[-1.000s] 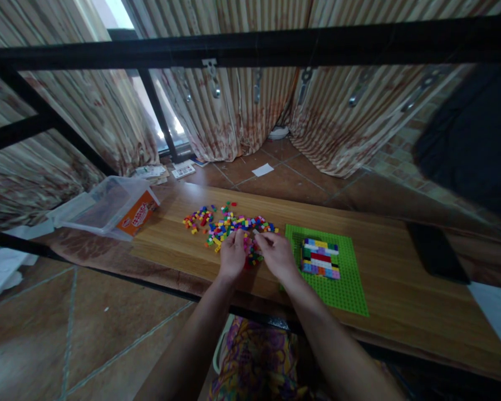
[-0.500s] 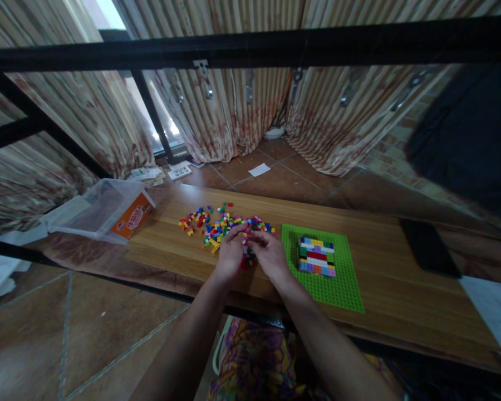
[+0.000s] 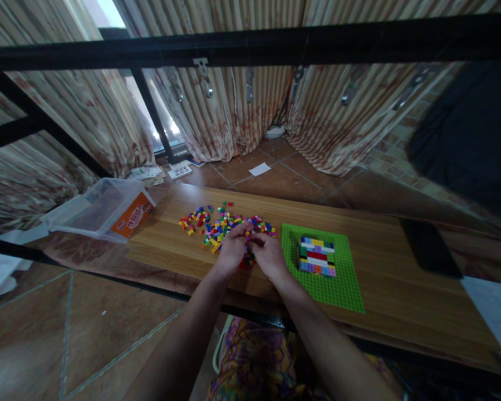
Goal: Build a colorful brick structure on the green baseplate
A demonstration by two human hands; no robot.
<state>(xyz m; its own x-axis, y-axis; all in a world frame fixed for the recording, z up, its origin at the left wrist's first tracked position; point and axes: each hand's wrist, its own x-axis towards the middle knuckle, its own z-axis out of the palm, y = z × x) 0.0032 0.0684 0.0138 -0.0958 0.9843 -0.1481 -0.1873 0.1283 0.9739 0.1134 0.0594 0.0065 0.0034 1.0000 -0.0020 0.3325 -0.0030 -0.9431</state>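
Over the near right part of a loose heap of small coloured building bricks, my two hands meet with their fingertips close together. My left hand is closed in a pinch. Just to its right, my right hand has its fingers curled and pinched too. A small pinkish building brick shows between the fingertips; the fingers cover most of it. To the right of my hands lies a green studded baseplate. A low rectangular build of multicoloured bricks, with red and white rows in its middle, stands on it.
A clear plastic box with an orange label sits at the left end of the wooden tabletop. Toward the right end are a dark flat object and a white paper. A black metal bar crosses beyond the table.
My hands have shifted only slightly, the fingers drawing closer over the small brick and covering more of it. The baseplate, the build and the heap look the same.
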